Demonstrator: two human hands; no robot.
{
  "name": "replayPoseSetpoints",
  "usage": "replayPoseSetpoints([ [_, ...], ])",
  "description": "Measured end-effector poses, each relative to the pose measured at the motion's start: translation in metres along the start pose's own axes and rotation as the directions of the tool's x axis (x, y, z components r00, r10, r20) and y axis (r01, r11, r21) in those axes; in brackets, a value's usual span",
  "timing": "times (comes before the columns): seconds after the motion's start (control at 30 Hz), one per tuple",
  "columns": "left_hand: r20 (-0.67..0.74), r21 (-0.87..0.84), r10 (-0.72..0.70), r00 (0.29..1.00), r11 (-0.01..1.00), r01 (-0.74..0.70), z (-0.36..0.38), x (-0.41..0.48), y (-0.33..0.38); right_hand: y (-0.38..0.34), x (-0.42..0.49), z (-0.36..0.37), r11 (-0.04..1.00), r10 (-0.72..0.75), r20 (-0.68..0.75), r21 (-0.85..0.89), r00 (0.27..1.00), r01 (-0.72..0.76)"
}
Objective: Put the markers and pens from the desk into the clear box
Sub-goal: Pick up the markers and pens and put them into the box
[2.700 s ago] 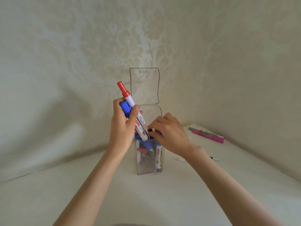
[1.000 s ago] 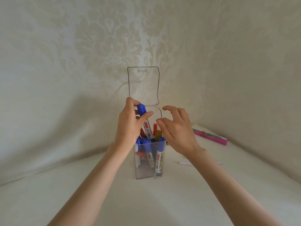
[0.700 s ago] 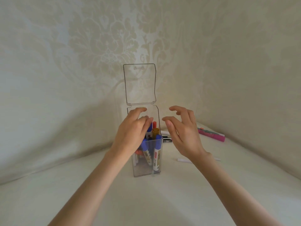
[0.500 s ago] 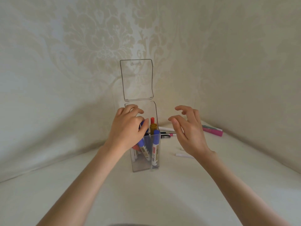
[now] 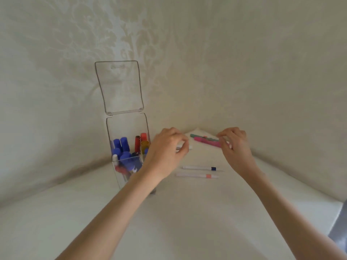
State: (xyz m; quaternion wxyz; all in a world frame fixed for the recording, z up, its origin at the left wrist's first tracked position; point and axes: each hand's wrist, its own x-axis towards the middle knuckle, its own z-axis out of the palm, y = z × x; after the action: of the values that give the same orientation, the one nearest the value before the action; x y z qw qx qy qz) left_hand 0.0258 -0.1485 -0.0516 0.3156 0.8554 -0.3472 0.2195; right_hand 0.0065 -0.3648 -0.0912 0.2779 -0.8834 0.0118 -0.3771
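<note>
Right of the clear box [image 5: 129, 132], your left hand [image 5: 167, 151] and right hand [image 5: 235, 147] hover with fingers curled loosely open, empty, over loose pens [image 5: 199, 167].

soft even daylight | faint shadows | wide-angle edge bending | slight blur

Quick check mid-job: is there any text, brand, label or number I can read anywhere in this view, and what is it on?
No text can be read in this view.
Markers in the clear box: any barrel printing is too blurred to read.
Two white pens on the desk, blue band and orange band: no lettering shows.
Pink marker and green marker near the wall: no lettering shows.
</note>
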Motion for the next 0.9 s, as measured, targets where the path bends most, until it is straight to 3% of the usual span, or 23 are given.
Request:
replayPoseSetpoints([
  [0.07, 0.108, -0.065, -0.075, 0.991, 0.994, 0.083, 0.031, 0.015, 0.004, 0.024, 0.005, -0.001, 0.994, 0.107, 0.05, -0.012, 0.993, -0.107],
  [0.23, 0.299, 0.006, -0.131, 0.945, 0.991, 0.135, 0.099, 0.047, -0.003, 0.075, 0.017, 0.012, 0.961, 0.273, 0.128, -0.085, 0.953, -0.263],
  [0.43, 0.34, 0.015, -0.203, 0.918, 0.977, 0.211, 0.16, 0.084, -0.039, 0.116, 0.029, 0.033, 0.959, 0.257, 0.206, -0.179, 0.944, -0.221],
  [0.63, 0.405, 0.095, -0.101, 0.908, 0.993, 0.068, 0.195, 0.106, -0.049, 0.122, 0.039, 0.046, 0.957, 0.266, 0.354, 0.016, 0.897, -0.291],
  [0.8, 0.413, 0.316, -0.081, 0.907, 0.947, -0.059, 0.187, 0.105, -0.047, 0.127, 0.036, 0.046, 0.952, 0.271, 0.35, 0.042, 0.897, -0.304],
  [0.9, 0.397, 0.397, -0.085, 0.914, 0.913, -0.088, 0.172, 0.096, -0.047, 0.121, 0.046, 0.051, 0.964, 0.226, 0.431, 0.029, 0.874, -0.263],
])
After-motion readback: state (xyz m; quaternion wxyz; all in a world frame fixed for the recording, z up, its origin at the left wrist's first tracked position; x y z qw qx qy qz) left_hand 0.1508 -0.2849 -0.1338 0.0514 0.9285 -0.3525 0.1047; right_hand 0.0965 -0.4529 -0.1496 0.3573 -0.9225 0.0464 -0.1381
